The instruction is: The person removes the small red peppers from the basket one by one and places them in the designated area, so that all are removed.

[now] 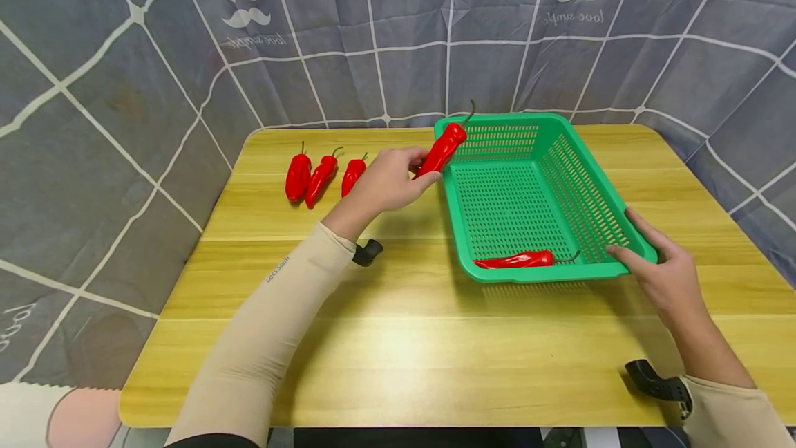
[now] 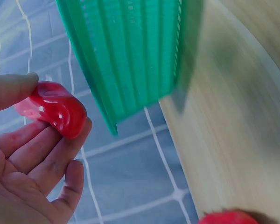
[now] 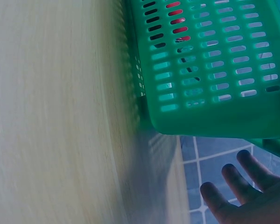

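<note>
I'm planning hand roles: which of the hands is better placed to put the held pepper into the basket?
Likely the left hand: it holds the red pepper, which overlaps the green basket in the head view. The right hand grips the basket's near right corner.

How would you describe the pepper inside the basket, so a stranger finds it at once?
Find the table, then the green basket the right hand grips. Inside, along the near wall, lies the red pepper. Only it lies there: the left hand holds another, three lie outside.
</note>
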`<state>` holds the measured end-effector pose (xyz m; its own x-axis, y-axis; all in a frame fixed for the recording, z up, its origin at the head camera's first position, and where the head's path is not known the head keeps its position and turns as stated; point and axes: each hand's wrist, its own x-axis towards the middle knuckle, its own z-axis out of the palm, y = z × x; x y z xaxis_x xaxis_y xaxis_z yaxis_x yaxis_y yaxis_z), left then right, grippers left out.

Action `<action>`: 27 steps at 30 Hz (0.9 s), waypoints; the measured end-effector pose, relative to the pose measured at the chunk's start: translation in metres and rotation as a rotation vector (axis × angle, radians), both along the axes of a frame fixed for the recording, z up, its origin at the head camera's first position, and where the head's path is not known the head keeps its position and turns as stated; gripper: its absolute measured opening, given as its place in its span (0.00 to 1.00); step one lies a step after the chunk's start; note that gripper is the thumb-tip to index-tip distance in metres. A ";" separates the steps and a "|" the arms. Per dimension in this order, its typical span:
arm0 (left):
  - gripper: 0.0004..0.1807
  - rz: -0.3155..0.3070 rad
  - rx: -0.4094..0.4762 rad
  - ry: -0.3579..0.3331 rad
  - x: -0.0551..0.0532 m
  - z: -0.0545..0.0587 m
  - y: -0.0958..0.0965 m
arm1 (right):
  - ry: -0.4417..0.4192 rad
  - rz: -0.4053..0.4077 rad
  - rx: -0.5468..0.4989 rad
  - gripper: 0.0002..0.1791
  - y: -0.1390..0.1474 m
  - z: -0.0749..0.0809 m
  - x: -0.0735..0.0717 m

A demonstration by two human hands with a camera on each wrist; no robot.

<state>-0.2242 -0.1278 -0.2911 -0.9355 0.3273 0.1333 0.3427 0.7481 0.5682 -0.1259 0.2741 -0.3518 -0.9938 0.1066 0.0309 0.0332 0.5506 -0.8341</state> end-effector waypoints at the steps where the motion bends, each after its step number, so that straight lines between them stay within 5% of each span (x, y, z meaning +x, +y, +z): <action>1: 0.21 0.025 0.006 -0.003 0.000 -0.001 -0.006 | -0.001 0.000 -0.002 0.35 0.000 0.000 0.000; 16: 0.30 0.391 0.017 -0.124 0.005 -0.031 -0.097 | -0.011 0.017 -0.054 0.36 0.004 -0.001 -0.001; 22: 0.29 0.480 0.019 -0.102 0.010 -0.034 -0.125 | -0.003 0.021 -0.055 0.36 0.003 -0.003 -0.001; 27: 0.29 0.612 -0.037 -0.092 0.014 -0.038 -0.153 | -0.011 0.011 -0.048 0.36 0.002 -0.003 -0.001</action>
<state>-0.2100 -0.2813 -0.3286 -0.9621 -0.2695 0.0417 -0.2042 0.8132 0.5450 -0.1267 0.2765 -0.3551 -0.9952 0.0968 0.0145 0.0371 0.5100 -0.8594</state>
